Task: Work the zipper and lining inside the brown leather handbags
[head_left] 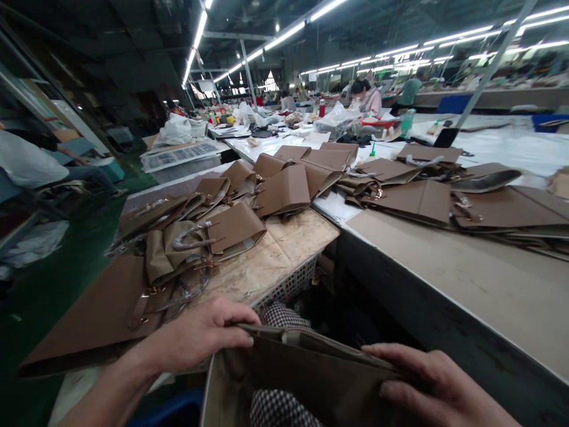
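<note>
Low in front of me, a brown handbag body [320, 359] is held by its upper edge between both hands. My left hand [208, 332] pinches the edge at the left, thumb on the near side and fingers behind. At the right end of the same edge, my right hand [422, 379] grips it with thumb and fingers. The lower part of this bag runs out of the picture. Left of my left hand, a brown handbag [102, 302] with gold-coloured fittings lies flat on the wooden table.
Several brown bags [284, 190] with wrapped handles are heaped across the wooden tabletop [284, 243]. More bags [409, 198] lie on the right-hand table [444, 273]. A plastic basket [293, 281] stands below the table edge. Co-workers [372, 101] are farther back; another person sits left.
</note>
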Motion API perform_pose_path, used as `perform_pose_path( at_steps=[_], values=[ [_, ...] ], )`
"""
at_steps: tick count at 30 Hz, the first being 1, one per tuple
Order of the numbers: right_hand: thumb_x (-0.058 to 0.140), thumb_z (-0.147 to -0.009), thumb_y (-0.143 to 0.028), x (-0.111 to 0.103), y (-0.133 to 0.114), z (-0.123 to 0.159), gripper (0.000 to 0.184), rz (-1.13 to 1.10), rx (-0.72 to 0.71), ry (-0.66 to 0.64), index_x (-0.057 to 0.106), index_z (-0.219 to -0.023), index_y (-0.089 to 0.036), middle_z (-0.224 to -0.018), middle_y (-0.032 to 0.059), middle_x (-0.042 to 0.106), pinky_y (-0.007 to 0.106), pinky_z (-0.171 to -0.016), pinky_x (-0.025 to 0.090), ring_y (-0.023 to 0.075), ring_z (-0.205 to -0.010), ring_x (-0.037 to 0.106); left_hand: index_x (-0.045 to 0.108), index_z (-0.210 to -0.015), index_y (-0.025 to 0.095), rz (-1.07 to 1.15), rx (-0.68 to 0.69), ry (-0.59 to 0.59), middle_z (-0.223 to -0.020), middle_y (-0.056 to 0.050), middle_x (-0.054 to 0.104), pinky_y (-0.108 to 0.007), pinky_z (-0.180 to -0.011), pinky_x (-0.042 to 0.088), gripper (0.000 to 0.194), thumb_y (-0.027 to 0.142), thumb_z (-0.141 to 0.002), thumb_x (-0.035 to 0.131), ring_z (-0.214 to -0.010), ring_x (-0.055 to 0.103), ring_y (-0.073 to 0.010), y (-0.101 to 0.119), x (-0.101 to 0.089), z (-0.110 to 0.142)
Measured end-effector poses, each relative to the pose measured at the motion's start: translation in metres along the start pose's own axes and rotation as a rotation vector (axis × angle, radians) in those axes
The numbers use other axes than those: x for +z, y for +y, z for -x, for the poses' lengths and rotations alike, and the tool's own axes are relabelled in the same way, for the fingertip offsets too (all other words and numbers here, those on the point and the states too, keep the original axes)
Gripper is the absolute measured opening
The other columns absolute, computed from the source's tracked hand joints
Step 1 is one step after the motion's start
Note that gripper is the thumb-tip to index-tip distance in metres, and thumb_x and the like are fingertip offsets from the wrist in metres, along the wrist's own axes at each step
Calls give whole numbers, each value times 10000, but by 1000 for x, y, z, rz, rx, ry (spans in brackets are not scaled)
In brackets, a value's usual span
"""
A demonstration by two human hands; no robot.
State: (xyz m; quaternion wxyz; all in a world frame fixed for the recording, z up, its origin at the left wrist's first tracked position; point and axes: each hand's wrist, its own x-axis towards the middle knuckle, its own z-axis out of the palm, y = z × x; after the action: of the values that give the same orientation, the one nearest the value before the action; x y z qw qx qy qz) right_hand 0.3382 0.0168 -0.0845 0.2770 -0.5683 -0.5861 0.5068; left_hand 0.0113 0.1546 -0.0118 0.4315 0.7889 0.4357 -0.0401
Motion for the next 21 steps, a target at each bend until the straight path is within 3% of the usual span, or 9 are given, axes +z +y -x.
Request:
perform_pose_path(
  at_steps=[2,6,10,15,19,21],
  values=[
    [654,-818,-496,-1,0,-8,356,-78,18,-22,721,-1112,-308,-1001,19,748,317,-839,557,273,-954,677,722,-910,251,-54,-9,-70,-833,41,677,-224,-719,388,185,227,-825,559,-836,602,-180,-4,-2,-1],
    [683,-811,-471,15,15,-25,304,-365,52,-45,735,-975,-220,-901,15,736,271,-738,531,216,-837,672,667,-1046,285,-142,-61,-40,-984,35,677,-253,-828,380,315,160,-782,548,-984,588,-205,-13,9,-10],
    [705,-800,-457,22,23,-28,308,-459,73,-39,733,-981,-209,-883,12,723,252,-727,508,197,-821,655,560,-1169,298,-91,-31,-37,-1119,48,628,-245,-879,373,490,124,-713,597,-1067,553,-192,-2,13,-19],
    [716,-805,-424,22,26,-26,298,-511,73,-21,738,-1005,-204,-886,13,726,225,-704,481,172,-795,641,589,-1017,279,-46,7,-121,-989,64,628,-243,-779,395,300,237,-741,697,-944,561,-181,17,19,-38],
    [705,-824,-406,24,31,-26,282,-524,62,29,731,-1031,-215,-895,4,725,218,-715,466,156,-798,625,591,-848,247,-70,143,-108,-911,73,625,-234,-766,379,56,231,-835,643,-877,561,-151,17,32,-58],
    [690,-837,-411,25,33,-26,282,-506,45,60,725,-1038,-216,-905,6,721,224,-711,462,158,-801,618,573,-803,233,-86,201,-102,-912,66,624,-233,-762,379,81,226,-879,598,-866,561,-146,14,37,-65]
  ],
)
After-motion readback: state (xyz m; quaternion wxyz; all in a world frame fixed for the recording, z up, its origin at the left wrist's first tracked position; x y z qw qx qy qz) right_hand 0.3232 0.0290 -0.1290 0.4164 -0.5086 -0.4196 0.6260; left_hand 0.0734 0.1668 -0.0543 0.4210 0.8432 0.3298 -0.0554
